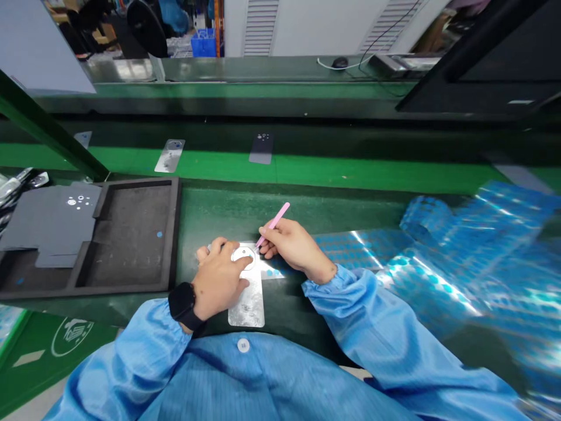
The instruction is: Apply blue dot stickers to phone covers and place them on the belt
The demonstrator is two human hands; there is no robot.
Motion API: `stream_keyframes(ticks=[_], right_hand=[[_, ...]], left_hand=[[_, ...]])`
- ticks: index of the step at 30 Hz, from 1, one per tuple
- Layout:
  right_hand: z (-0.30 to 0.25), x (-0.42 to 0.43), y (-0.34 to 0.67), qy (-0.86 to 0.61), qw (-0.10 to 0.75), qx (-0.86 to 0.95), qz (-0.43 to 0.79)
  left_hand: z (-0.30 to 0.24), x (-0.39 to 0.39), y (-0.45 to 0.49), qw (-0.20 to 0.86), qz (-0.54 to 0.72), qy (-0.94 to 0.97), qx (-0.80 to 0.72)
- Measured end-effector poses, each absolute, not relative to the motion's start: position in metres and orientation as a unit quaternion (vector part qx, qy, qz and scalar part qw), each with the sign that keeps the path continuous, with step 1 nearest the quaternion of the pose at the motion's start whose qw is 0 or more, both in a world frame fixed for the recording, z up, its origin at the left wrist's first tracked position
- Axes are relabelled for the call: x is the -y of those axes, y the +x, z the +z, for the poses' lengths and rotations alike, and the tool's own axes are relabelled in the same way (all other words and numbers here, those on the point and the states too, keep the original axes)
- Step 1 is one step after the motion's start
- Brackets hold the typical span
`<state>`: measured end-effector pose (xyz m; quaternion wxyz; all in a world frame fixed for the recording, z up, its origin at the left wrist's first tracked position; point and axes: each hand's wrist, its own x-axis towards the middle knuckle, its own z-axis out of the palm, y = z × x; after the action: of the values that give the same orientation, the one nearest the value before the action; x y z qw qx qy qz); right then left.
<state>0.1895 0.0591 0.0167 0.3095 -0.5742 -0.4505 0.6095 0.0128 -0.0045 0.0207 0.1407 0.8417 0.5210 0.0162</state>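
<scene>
Workbench, dark green, is spreading across the whole near area, and beyond it a bright green conveyor belt is running from side to side, carrying a silver panel on the left and a dark gray panel nearer the middle. Over on the right, clear film with blue dots is lying in loose, shiny folds, one strip reaching leftward under the right forearm. On the left, a black foam tray is sitting with two compartments, gray panels heaping over the left one.

Now to the hands! The left hand, black smartwatch showing at its wrist, is lying with fingers spread, pressing down on a silver phone-back panel rather than closing around it; whether any fingertip is hooking under the edge, I cannot tell. That panel is lying flat on the bench right in front of the person, its ringed circle facing up at the far end, a left fingertip touching it.

The right hand is pinching pink tweezers, and their tips are pointing down at the panel's upper right edge. Smallest of all, a blue dot is resting in the tray's right compartment.
</scene>
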Motion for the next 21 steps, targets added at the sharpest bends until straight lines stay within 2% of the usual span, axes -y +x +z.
stream_keyframes(ticks=[13, 21], right_hand=[[0.0112, -0.0614, 0.1904, -0.551, 0.3, 0.468, 0.622], [0.0111, -0.061, 0.1905, -0.565, 0.263, 0.512, 0.592]], left_hand=[[0.0226, 0.0026, 0.0149, 0.119, -0.003, 0.835, -0.538], [0.0247, 0.0018, 0.0165, 0.122, 0.003, 0.831, -0.543]])
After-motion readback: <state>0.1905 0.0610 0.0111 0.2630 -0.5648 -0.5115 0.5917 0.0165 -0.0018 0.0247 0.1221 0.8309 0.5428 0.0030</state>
